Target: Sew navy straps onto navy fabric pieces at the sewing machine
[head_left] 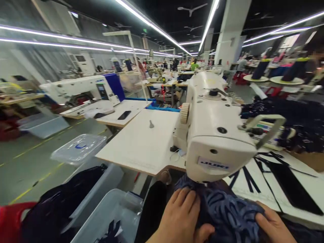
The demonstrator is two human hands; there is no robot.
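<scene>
Bunched dark blue fabric (233,209), with ruffled, strip-like folds, lies beneath the head of a white JUKI sewing machine (217,135). My left hand (181,212) presses over the fabric's left side, its fingers bent together and gripping the cloth. On the right, my right hand (273,222) pinches the edge of the same bunch between thumb and fingers. The machine head hides the needle and presser foot, so where the fabric meets them cannot be seen.
Dark strips (248,179) and a black panel (293,185) lie on the right of the table. A grey-blue bin (111,202) with dark pieces stands at lower left. Beyond the white tabletop (136,141) is a second machine (76,87). Dark garments (278,114) pile at right.
</scene>
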